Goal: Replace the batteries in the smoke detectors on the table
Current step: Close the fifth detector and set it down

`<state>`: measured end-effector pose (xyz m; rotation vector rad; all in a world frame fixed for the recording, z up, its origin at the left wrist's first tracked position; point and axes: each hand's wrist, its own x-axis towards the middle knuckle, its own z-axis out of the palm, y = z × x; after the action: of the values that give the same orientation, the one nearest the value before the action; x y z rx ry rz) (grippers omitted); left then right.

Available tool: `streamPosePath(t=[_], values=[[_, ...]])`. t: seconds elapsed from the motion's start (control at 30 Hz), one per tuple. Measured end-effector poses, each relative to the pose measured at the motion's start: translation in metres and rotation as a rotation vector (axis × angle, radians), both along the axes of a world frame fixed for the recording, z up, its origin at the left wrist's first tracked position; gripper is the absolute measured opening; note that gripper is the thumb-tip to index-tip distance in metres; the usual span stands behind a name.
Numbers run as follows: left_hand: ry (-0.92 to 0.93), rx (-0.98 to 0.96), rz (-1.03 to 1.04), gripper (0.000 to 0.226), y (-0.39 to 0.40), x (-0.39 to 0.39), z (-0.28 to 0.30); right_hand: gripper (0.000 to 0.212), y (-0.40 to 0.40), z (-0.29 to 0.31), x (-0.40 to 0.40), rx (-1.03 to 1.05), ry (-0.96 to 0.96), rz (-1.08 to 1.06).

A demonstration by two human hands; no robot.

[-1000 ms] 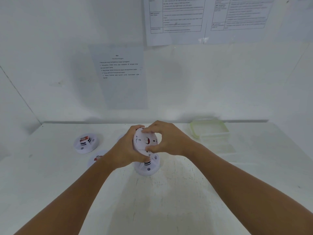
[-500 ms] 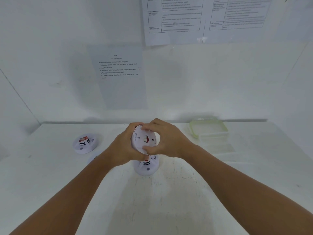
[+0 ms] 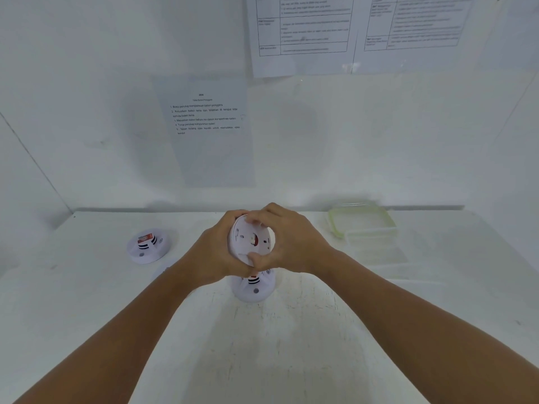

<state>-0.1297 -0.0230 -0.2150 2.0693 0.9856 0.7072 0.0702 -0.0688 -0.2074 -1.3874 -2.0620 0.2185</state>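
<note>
While a white table (image 3: 87,330) fills the lower part of the head view, a round white smoke detector (image 3: 248,242) is held above its middle, tilted on edge so that its underside, with a small red part showing, is turned toward the camera. It is gripped from the left by the left hand (image 3: 213,252), whose fingers are curled round the rim, and from the right by the right hand (image 3: 291,243), whose fingers are clamped over the top edge and whose thumb is pressed on the lower edge. Just below the hands, a second smoke detector (image 3: 253,288) is seen resting on the table. A third smoke detector (image 3: 148,246) lies well apart to the left. Clear plastic containers (image 3: 367,231) are stacked at the right rear. Printed sheets (image 3: 208,129) are fixed to the white wall behind.
</note>
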Motion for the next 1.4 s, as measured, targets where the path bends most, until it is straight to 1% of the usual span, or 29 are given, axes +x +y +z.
streamPosePath(t=[0.13, 0.27, 0.33, 0.4, 0.47, 0.53, 0.57, 0.67, 0.77, 0.87, 0.93, 1.0, 1.03, 1.1, 1.17, 1.2, 1.27, 1.4], values=[[0.006, -0.010, -0.004, 0.091, 0.002, 0.001, 0.000, 0.068, 0.000, -0.004, 0.000, -0.037, 0.062, -0.029], [0.034, -0.031, 0.043, 0.103, 0.008, 0.004, -0.001, 0.064, 0.003, -0.012, 0.003, -0.116, 0.170, -0.008], [0.059, -0.008, 0.074, 0.118, 0.010, 0.009, 0.001, 0.060, 0.000, -0.013, 0.000, -0.133, 0.294, -0.054], [0.089, 0.030, 0.091, 0.132, 0.011, 0.014, 0.005, 0.059, -0.006, -0.009, -0.005, -0.241, 0.481, -0.066], [0.100, 0.062, 0.093, 0.138, 0.009, 0.020, 0.008, 0.063, -0.009, -0.007, -0.010, -0.353, 0.628, -0.031], [0.127, 0.098, 0.111, 0.139, 0.006, 0.026, 0.011, 0.066, -0.009, -0.010, -0.013, -0.394, 0.700, -0.028], [0.141, 0.112, 0.120, 0.138, 0.004, 0.029, 0.012, 0.065, -0.008, -0.013, -0.012, -0.420, 0.771, -0.029], [0.149, 0.106, 0.092, 0.132, 0.000, 0.030, 0.013, 0.056, -0.010, -0.019, -0.007, -0.493, 1.075, -0.031], [0.135, 0.086, 0.063, 0.125, 0.003, 0.027, 0.012, 0.056, -0.012, -0.023, 0.000, -0.504, 1.150, -0.029], [0.125, 0.108, 0.027, 0.120, 0.008, 0.024, 0.009, 0.056, -0.012, -0.025, 0.002, -0.510, 1.214, -0.035], [0.061, 0.093, 0.025, 0.112, 0.011, 0.023, 0.006, 0.058, -0.010, -0.026, 0.006, -0.512, 1.281, -0.039], [-0.066, -0.017, 0.091, 0.092, 0.012, 0.023, 0.006, 0.058, -0.007, -0.025, 0.013, -0.520, 1.359, -0.033], [-0.130, -0.107, 0.139, 0.078, 0.013, 0.022, 0.008, 0.057, -0.006, -0.025, 0.016, -0.525, 1.379, -0.027], [-0.229, -0.348, 0.199, 0.053, 0.017, 0.023, 0.011, 0.055, -0.005, -0.024, 0.021, -0.541, 1.397, -0.014], [-0.278, -0.531, 0.154, 0.039, 0.021, 0.025, 0.011, 0.051, -0.005, -0.024, 0.023, -0.551, 1.416, 0.011], [-0.286, -0.566, 0.109, 0.035, 0.022, 0.026, 0.011, 0.049, -0.005, -0.023, 0.023, -0.557, 1.424, 0.026], [-0.318, -0.577, 0.047, 0.031, 0.023, 0.030, 0.009, 0.047, -0.004, -0.024, 0.023, -0.571, 1.422, 0.055], [-0.361, -0.563, 0.039, 0.030, 0.026, 0.036, 0.006, 0.055, -0.001, -0.027, 0.027, -0.583, 1.418, 0.052]])
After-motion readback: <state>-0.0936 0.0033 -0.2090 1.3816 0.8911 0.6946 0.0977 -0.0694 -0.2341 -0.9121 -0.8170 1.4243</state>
